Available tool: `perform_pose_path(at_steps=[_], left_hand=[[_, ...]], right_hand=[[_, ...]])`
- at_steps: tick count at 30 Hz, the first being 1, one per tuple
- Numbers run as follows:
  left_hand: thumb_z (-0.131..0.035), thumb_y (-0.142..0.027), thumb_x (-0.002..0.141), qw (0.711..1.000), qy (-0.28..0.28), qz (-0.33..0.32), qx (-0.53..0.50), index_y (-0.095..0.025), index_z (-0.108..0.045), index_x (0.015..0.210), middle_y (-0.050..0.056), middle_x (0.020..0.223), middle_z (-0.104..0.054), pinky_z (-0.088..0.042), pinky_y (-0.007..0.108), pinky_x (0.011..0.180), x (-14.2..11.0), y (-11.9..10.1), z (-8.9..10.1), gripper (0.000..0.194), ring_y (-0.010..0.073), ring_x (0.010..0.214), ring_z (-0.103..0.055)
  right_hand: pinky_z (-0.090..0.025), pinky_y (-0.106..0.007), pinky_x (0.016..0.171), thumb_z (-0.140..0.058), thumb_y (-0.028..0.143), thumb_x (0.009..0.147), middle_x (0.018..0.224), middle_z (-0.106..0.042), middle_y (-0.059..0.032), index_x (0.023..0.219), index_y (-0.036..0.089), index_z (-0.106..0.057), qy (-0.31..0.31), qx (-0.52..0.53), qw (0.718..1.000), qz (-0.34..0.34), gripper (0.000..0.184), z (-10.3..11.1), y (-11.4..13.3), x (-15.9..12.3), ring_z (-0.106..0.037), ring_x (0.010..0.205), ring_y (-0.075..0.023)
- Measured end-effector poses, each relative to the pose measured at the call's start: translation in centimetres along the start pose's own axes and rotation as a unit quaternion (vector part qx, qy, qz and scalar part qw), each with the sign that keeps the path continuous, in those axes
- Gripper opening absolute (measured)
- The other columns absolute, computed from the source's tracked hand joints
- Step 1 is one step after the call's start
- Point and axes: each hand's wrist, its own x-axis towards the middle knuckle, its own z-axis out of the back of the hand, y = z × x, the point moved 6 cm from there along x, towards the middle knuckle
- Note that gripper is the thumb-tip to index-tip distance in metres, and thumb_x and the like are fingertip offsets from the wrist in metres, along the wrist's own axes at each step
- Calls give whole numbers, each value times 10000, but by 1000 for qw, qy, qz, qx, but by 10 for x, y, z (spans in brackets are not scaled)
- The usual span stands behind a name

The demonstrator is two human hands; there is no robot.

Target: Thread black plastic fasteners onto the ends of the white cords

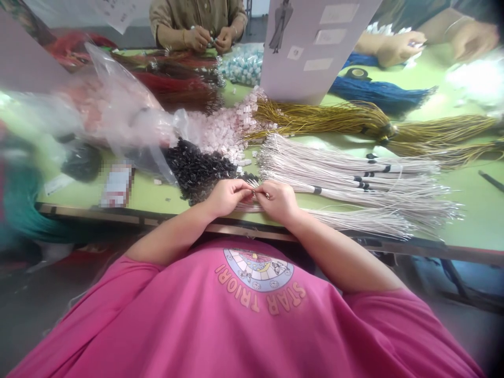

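Close work at the bench (474, 220)
Left hand (229, 198) and right hand (279, 201), fingertips together, pinch a tiny, indistinct piece (254, 191); black connectors (197, 169) left, white wires (303, 160) right.

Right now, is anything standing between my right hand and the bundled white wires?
Nothing visible does: the bundled white wires lie just beside your right hand, with no other object showing between.

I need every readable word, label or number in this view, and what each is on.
"STAR TRIORI": on the pink shirt.
Paper slips on the pale partition: too blurred to read.
Hanging paper, top left: marks too blurred to read.
Pixelated item on the table: nothing legible.
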Motion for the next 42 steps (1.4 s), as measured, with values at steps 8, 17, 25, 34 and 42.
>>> perform_pose_path(at_steps=[8,17,25,34,42], left_hand=[[-510,-267,793,994,-66,-22,87,-163,-632,876,20,753,-667,-482,272,738,9,3,10,180,140,699,-629],[-506,-258,797,996,-50,-39,59,-149,-611,880,38,822,-661,-481,269,740,17,5,10,172,137,713,-626],[-527,-238,786,1000,-27,-11,-7,-143,-608,915,40,803,-667,-489,292,772,20,9,9,180,143,739,-630],[-526,-242,763,964,-197,-27,-175,-157,-560,895,33,841,-623,-437,194,525,18,16,48,161,68,567,-547],[-542,-306,771,979,-198,-50,2,-167,-593,933,9,752,-608,-417,209,531,-11,-16,61,219,78,532,-500]], right_hand=[[-399,-284,679,-412,269,848,858,-638,-84,877,176,-635,75,-101,989,83,243,1,25,-12,-551,768,-167],[-365,-380,745,-517,369,769,916,-575,-149,921,122,-565,231,-254,934,96,294,-20,39,-18,-482,884,-268],[-351,-335,724,-494,201,728,807,-585,-79,752,160,-587,225,-144,961,70,104,-18,23,-9,-499,799,-201],[-428,-269,669,-535,319,749,817,-649,-36,850,143,-590,222,314,907,-171,211,5,-6,14,-563,695,-120],[-365,-235,557,-604,328,669,660,-567,9,798,149,-540,252,205,939,-114,230,13,4,22,-498,599,-105]])
